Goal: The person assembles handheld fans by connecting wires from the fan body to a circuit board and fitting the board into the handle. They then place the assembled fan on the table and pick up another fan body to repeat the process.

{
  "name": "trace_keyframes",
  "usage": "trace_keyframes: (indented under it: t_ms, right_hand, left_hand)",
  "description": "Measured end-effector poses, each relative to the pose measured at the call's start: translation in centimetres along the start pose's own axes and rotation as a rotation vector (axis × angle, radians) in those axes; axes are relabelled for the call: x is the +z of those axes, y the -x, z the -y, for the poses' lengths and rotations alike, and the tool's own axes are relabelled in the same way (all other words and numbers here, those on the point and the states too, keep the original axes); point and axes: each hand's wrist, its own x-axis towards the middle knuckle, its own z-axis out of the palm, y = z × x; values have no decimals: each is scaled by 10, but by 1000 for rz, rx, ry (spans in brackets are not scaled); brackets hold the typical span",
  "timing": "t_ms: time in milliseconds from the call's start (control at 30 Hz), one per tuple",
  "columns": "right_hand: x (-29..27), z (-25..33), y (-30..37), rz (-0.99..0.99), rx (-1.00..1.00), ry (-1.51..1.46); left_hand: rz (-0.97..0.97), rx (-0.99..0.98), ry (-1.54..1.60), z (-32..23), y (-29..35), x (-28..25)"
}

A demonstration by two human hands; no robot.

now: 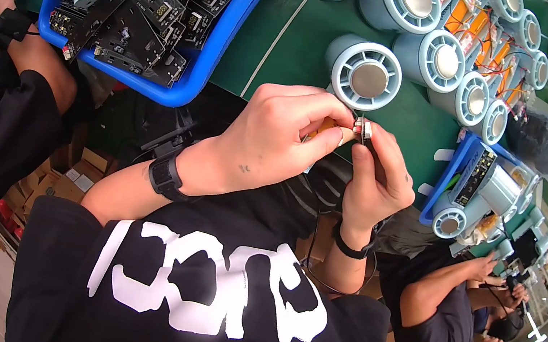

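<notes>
My left hand (281, 132) and my right hand (380, 171) meet just in front of my chest, at the near edge of the green table (281, 48). Between their fingertips they pinch a small pale part with a metal end (360, 128). The left hand's fingers are curled around its orange-tinted end, and the right thumb and forefinger grip the metal tip. A light blue round fan housing (365, 79) lies on the table right behind the hands. Both wrists wear black bands.
A blue tray (196, 73) of black circuit boards sits at the left. Several more light blue fan housings (440, 60) line the table's far side. A second blue tray (451, 174) stands at right. Other people sit at left (6, 109) and lower right (454, 313).
</notes>
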Motion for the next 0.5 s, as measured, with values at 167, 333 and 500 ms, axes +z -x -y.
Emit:
trace_keyframes:
  t_ms: [167,333,500]
  right_hand:
    - [2,4,2,-9,-27,31]
    - [-5,-2,-3,59,-145,70]
    - [-5,-8,-8,93,-206,70]
  left_hand:
    - [2,37,-7,4,2,-2]
    - [14,-5,146,8,-2,-2]
    - [79,-16,122,9,-5,-5]
